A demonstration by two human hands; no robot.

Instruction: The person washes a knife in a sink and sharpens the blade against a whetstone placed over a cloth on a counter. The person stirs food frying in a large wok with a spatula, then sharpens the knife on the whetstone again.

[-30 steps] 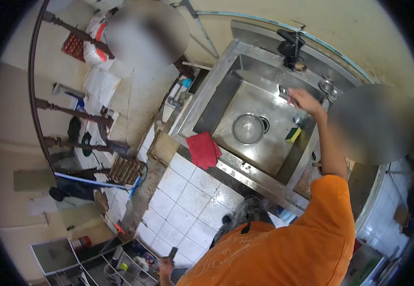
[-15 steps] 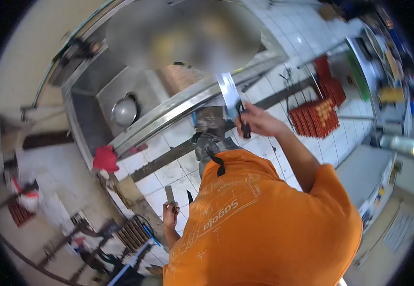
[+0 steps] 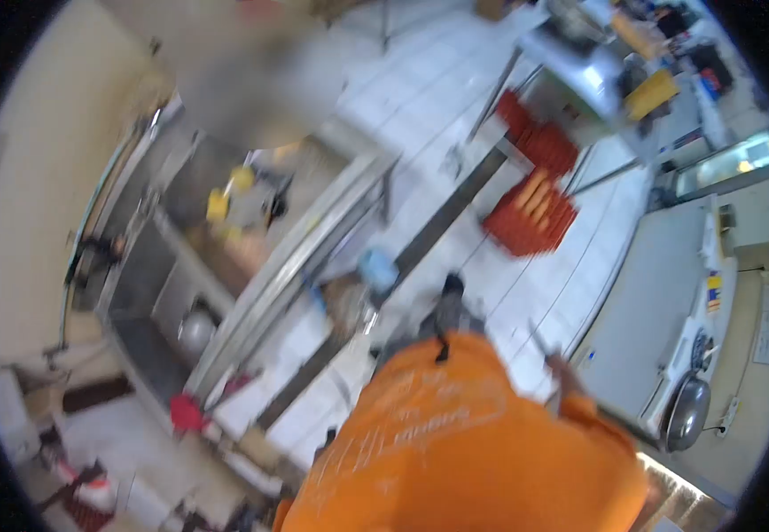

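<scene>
The view is blurred by motion and looks down over my orange shirt [image 3: 455, 452]. My right hand [image 3: 563, 372] shows at the shirt's right edge, low by my side, closed on a handle. A thin streak of the cleaver blade [image 3: 538, 340] rises from it toward the tiled floor. My left hand is hidden under the shirt; a small dark shape [image 3: 329, 434] at the shirt's left edge cannot be identified. The steel sink [image 3: 313, 239] runs diagonally at left, with a metal bowl [image 3: 196, 330] in its basin and a red cloth [image 3: 187, 410] on its edge.
Red crates [image 3: 530, 208] stand stacked on the white tiled floor ahead. A grey-white counter [image 3: 659, 293] lies to the right with a metal lid [image 3: 686, 412] at its near end. A yellow sponge [image 3: 218, 206] sits by the sink. A blurred person stands at the sink's far end.
The view has swung further round and the sink has slid to the left. My right hand has dropped with the cleaver from chest height to my right side. My left hand has gone out of sight.
</scene>
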